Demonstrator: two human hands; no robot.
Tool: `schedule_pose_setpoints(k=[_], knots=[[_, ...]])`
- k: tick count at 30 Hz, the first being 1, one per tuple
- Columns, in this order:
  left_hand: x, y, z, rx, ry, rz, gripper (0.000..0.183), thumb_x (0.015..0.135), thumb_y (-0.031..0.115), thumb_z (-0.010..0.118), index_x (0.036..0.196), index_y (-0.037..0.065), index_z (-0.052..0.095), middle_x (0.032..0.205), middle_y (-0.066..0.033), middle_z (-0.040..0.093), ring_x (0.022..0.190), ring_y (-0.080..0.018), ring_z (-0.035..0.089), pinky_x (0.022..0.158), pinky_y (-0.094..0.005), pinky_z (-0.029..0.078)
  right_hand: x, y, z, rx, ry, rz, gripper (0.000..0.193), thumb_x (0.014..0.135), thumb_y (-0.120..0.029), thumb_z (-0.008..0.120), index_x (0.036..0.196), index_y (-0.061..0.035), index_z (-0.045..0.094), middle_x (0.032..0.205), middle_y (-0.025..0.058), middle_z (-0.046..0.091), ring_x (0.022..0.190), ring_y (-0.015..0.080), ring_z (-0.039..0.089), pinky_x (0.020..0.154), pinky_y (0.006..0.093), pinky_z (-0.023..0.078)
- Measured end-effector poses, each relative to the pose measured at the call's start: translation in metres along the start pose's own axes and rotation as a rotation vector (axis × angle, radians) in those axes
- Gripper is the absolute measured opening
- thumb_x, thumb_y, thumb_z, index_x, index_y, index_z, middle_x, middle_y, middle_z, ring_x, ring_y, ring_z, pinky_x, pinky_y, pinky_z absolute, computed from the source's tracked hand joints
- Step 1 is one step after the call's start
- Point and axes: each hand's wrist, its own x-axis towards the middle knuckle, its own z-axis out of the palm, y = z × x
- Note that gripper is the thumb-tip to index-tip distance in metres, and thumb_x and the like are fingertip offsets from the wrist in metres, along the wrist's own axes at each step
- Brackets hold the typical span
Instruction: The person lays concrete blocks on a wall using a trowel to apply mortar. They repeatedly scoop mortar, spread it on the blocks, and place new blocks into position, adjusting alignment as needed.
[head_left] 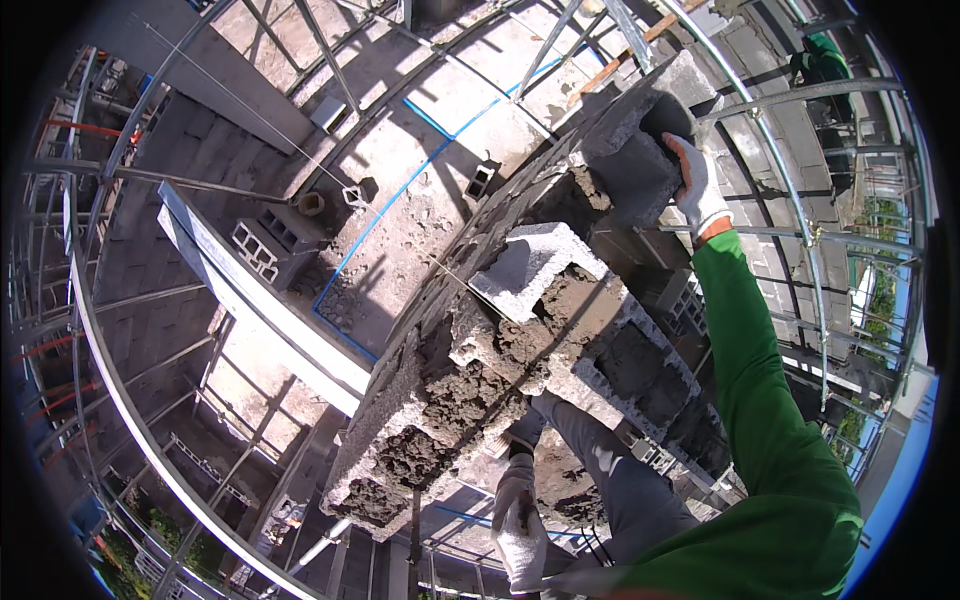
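Note:
My right hand, in a white glove with an orange palm side, grips the edge of a grey hollow concrete block at the upper right of the wall. My left hand, also gloved, is low beside the wall, close to my grey trouser leg. Its fingers look curled, but what they hold, if anything, is in shadow. Between the hands runs the wall top, with wet mortar heaped along its blocks. A pale block, sunlit, sits on it, touching a taut string line.
Metal scaffold tubes curve around both sides. A long pale board lies left of the wall. Lower down are loose hollow blocks, a blue pipe and rubble ground. A person in green is at the upper right.

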Motion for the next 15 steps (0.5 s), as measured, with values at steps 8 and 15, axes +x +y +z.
schedule_pose_setpoints(k=[8,15], knots=[[0.006,-0.002,0.031,-0.028,-0.022,0.066,0.033,0.095,-0.001,0.065,0.128,-0.003,0.068,0.113,-0.0171,0.076,0.104,-0.0226,0.073,0.092,-0.0322,0.057,-0.014,-0.017,-0.008,-1.322,-0.135,-0.955,0.042,0.08,-0.018,0.071,0.119,-0.0026,0.066,0.105,0.0191,0.074,0.097,0.0397,0.072,0.091,0.042,0.054],[0.019,0.006,0.059,-0.15,-0.151,0.065,0.038,0.094,0.001,0.065,0.133,-0.001,0.066,0.114,-0.0163,0.075,0.105,-0.0243,0.073,0.091,-0.0337,0.057,-0.002,-0.002,-0.029,-1.379,-0.117,-0.927,0.041,0.076,-0.016,0.077,0.115,-0.0079,0.068,0.1,0.0154,0.075,0.092,0.0374,0.072,0.092,0.0454,0.052]])
